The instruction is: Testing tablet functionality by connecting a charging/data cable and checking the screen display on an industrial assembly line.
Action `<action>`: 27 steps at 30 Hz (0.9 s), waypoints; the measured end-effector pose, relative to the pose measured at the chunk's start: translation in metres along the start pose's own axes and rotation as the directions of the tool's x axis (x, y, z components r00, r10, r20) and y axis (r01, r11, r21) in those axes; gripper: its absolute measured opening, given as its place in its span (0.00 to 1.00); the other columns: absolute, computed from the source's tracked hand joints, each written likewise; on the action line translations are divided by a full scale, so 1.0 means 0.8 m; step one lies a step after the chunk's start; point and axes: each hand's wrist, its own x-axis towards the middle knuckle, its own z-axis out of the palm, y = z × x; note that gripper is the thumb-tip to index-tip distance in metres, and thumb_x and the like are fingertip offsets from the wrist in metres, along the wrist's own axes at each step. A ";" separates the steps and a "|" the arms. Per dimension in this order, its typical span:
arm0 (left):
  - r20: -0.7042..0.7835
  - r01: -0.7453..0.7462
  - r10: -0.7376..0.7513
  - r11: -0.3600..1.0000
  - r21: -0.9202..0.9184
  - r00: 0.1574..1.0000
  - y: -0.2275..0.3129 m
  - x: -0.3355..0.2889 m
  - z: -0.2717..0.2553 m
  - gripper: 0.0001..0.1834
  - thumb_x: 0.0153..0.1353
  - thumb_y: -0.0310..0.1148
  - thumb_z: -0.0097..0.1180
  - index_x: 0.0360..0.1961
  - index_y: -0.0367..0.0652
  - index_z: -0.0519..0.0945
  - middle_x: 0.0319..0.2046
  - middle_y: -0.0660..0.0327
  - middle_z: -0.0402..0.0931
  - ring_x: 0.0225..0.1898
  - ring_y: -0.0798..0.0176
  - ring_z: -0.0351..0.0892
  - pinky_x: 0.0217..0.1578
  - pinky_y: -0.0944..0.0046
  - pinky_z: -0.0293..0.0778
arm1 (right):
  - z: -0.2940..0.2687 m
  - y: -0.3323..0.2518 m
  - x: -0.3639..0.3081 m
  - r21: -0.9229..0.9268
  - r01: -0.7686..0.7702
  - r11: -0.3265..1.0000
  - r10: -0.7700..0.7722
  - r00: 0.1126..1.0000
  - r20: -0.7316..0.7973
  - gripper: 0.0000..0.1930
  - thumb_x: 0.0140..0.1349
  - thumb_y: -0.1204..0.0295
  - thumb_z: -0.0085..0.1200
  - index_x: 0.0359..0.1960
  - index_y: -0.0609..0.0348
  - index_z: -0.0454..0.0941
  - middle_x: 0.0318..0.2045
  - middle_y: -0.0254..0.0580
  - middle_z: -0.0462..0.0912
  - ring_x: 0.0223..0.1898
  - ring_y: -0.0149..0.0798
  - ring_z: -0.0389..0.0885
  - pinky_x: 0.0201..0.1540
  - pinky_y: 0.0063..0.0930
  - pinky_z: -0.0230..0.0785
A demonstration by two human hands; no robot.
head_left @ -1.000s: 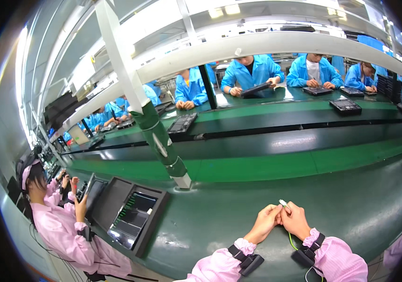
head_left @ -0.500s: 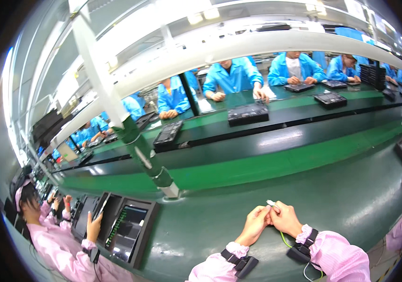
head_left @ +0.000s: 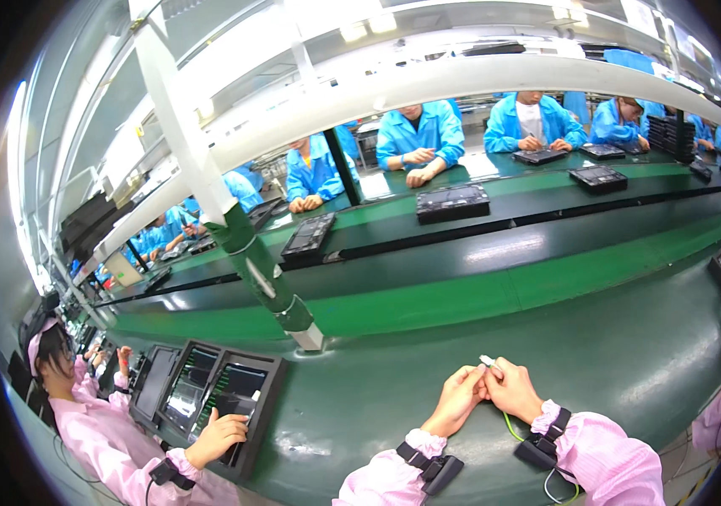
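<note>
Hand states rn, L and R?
Left hand: closed, fingertips meeting the right's; whether it also grips the small white piece can't be told.
Right hand: closed, pinching the small white piece.

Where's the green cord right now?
In the lower right of the head view, the green cord runs from the right hand down toward the black wrist box.

White connector (head_left: 486,360) pinched in fingers (head_left: 505,371), tilted up-left; thin yellow-green cable (head_left: 511,427) curving below.
</note>
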 end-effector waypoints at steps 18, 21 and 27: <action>0.005 0.027 -0.027 1.000 -0.012 1.000 0.002 0.003 -0.002 0.10 0.66 0.34 0.45 0.28 0.42 0.69 0.23 0.66 0.67 0.25 0.71 0.65 0.32 0.69 0.65 | -0.005 0.001 -0.001 -0.204 0.007 0.979 -0.002 1.000 0.021 0.10 0.59 0.72 0.48 0.22 0.61 0.63 0.15 0.49 0.75 0.19 0.41 0.79 0.21 0.33 0.67; 0.000 0.014 -0.014 1.000 -0.010 1.000 0.002 0.004 -0.003 0.10 0.65 0.35 0.45 0.29 0.42 0.69 0.23 0.67 0.68 0.25 0.72 0.66 0.32 0.68 0.67 | -0.002 0.003 0.001 -0.122 0.044 0.992 -0.043 0.999 0.015 0.11 0.58 0.73 0.49 0.22 0.62 0.62 0.14 0.45 0.73 0.18 0.35 0.76 0.20 0.31 0.66; 0.007 0.024 -0.024 1.000 -0.007 1.000 0.004 0.001 0.000 0.10 0.66 0.34 0.44 0.29 0.42 0.68 0.24 0.65 0.68 0.26 0.71 0.65 0.33 0.67 0.67 | -0.002 0.006 -0.001 -0.004 -0.017 1.000 0.017 0.999 0.032 0.09 0.58 0.73 0.48 0.24 0.64 0.65 0.17 0.49 0.77 0.22 0.44 0.81 0.24 0.33 0.71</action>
